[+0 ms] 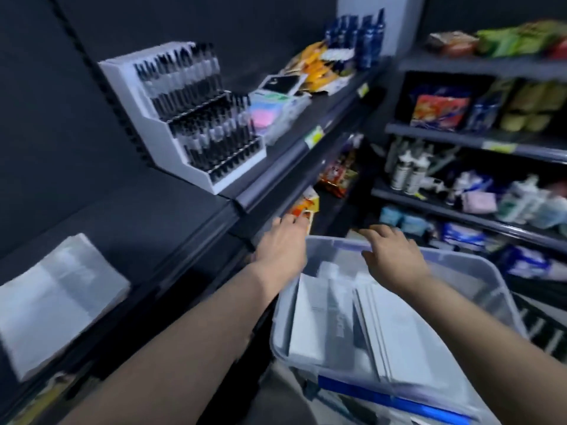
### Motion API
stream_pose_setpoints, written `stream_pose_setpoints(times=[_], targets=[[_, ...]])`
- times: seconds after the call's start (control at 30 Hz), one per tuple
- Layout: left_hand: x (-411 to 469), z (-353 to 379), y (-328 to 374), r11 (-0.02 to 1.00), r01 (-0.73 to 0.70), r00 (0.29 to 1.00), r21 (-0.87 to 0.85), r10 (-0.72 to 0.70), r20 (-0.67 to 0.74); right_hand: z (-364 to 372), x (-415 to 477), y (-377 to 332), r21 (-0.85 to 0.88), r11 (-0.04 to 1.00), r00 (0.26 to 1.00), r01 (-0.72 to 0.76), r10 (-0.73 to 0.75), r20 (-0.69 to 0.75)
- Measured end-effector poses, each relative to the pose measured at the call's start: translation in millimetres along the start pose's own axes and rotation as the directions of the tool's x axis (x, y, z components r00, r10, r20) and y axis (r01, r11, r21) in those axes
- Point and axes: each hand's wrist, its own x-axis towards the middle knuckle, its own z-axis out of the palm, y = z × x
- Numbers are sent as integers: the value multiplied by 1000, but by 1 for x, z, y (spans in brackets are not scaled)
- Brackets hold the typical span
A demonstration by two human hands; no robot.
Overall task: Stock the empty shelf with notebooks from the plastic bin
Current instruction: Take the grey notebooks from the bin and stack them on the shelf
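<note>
Reaching left hand [280, 245]: the forearm stretches straight forward, back of the hand up, past the far left corner of the plastic bin [329, 242] and close to the shelf's front edge.
Left fingers [291, 220]: held close together and nearly straight, with nothing in them; the thumb is hidden.
Right hand [394, 259]: palm down over the far end of the bin, wrist above the notebooks.
Right fingers [372, 233]: spread and lightly bent over the bin's far rim; blur hides whether they touch it.
Notebooks in the bin [310, 320]: pale covers lying flat and overlapping, below both forearms.
Stack on the shelf [58, 299]: pale notebooks lying flat at the near left of the dark shelf [171, 222].
Pen display [190, 124]: a white tiered stand farther along the same shelf.
</note>
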Motion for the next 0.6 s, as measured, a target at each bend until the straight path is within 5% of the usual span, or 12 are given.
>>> stream_pose_setpoints(times=[0.23,0.43,0.6], targets=[[1,80,56,997,-65,953,-42,74,292,47,-44,76,-37,980,954,-195,198,226],[-13,141,73,997,-64,816,44,27,577,82,-70,115,-77,962,876,-263,272,399],[-19,177,90,998,40,772,-52,2,635,110,-85,130,-51,962,821,-269,257,510]])
